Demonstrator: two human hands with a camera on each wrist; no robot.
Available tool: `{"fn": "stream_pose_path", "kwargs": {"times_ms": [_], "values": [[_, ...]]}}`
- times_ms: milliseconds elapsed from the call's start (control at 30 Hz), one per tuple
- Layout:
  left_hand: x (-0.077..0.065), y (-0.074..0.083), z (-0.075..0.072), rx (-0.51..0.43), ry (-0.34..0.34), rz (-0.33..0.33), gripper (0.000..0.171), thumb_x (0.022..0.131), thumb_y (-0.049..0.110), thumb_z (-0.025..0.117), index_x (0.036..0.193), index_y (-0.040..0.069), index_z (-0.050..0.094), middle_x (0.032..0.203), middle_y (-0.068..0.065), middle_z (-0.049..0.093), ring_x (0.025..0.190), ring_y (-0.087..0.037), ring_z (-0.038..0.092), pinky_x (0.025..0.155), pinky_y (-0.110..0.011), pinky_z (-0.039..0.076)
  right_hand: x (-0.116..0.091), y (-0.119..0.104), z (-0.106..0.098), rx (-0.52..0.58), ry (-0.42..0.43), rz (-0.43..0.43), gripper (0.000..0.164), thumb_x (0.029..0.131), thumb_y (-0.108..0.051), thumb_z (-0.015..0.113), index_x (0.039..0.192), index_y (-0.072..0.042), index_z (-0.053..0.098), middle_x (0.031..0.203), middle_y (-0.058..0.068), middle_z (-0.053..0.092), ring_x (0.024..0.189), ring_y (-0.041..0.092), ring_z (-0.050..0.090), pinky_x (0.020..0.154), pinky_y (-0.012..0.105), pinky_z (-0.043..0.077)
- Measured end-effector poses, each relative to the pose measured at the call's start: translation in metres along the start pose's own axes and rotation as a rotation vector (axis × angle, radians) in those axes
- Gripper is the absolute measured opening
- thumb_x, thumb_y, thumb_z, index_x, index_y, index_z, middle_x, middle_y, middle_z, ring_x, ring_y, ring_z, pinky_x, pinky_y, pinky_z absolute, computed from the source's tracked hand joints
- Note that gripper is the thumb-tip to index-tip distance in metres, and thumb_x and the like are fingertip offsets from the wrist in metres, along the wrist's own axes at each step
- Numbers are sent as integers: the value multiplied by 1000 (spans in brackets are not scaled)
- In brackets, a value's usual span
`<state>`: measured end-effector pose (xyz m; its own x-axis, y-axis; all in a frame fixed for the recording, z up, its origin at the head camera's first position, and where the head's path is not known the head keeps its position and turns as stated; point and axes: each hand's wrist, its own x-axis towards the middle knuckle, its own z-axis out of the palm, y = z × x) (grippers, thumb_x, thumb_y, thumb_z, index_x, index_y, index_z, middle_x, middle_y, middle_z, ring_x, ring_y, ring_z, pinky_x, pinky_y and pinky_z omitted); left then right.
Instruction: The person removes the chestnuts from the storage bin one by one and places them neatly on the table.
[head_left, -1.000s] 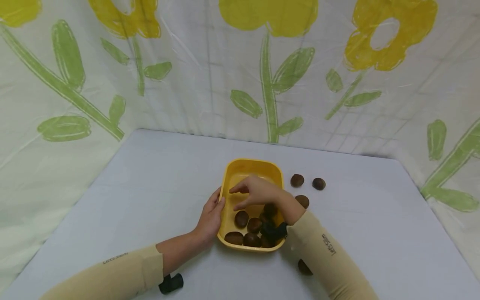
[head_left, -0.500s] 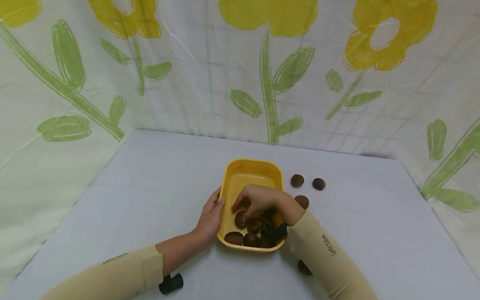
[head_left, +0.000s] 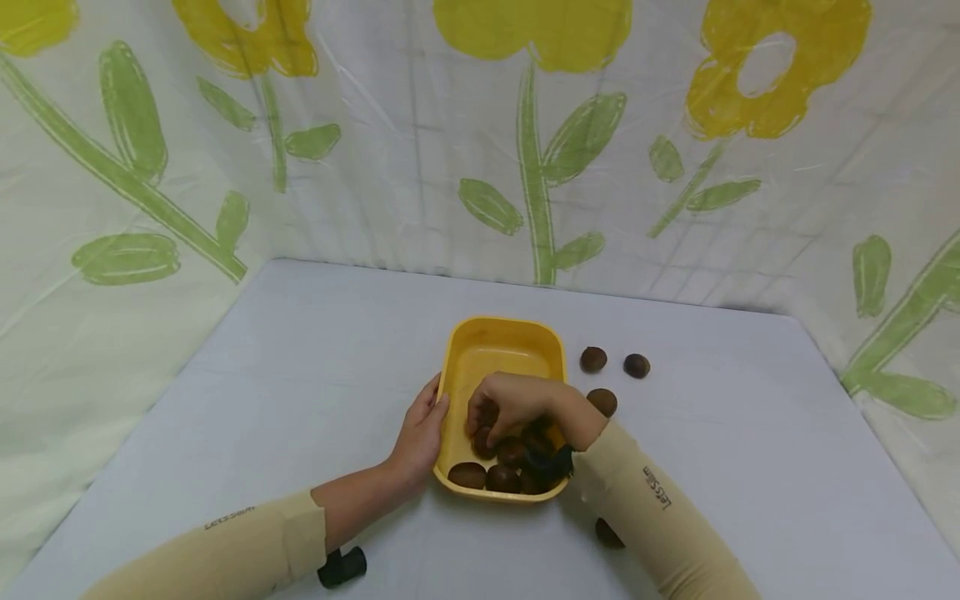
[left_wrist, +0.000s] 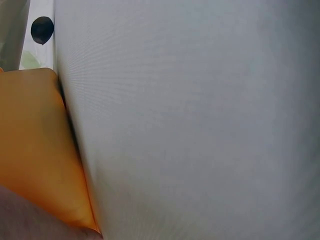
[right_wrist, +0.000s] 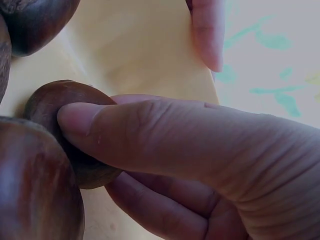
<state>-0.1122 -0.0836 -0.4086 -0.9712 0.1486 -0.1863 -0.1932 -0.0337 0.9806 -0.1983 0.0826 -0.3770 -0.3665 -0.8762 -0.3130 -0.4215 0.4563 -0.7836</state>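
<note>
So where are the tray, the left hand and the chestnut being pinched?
Tray [head_left: 504,335], head view: far inner wall.
Left hand [head_left: 418,432], head view: back of the hand.
Chestnut [right_wrist: 46,99], right wrist view: upper left surface.

"Glossy or matt, between the right fingers [right_wrist: 155,137]?"
"Glossy, smooth-shelled: a chestnut [right_wrist: 46,107]."
"Beneath those fingers?"
"Looks like smooth plastic, faintly shiny: a yellow tray [head_left: 498,355]."
"And beyond them?"
"Matt cloth, seemingly, on the tabletop [head_left: 330,350]; farther off, a thin, creased, slightly shiny curtain [head_left: 431,158]."

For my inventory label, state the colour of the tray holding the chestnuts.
The tray is yellow, best seen in the head view.
</note>
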Motion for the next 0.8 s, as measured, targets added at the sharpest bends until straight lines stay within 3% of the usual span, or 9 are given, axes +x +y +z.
{"fn": "stream_pose_path", "kwargs": {"times_ms": [300,500,800], "values": [[0,0,0,-2,13,-10,49,103,21,27,150,10,14,156,-9,19,139,-28,28,114,-47,23,0,0,0,-5,3,-8,21,70,2,77,90,1,69,87,7,72,83,4,65,78,18,53],[1,-1,0,3,32,0,49,103,20,28,149,10,16,154,-12,24,135,-30,36,112,-47,29,0,-2,-1,14,26,-10,18,70,2,77,86,0,68,83,7,70,80,5,65,77,19,54],[-1,-1,1,20,37,-14,49,103,22,28,149,12,17,154,-10,25,133,-29,38,110,-47,31,-12,-11,-8,-11,137,-31,17,73,-2,76,88,-3,67,89,5,70,91,8,66,81,19,53]]}}
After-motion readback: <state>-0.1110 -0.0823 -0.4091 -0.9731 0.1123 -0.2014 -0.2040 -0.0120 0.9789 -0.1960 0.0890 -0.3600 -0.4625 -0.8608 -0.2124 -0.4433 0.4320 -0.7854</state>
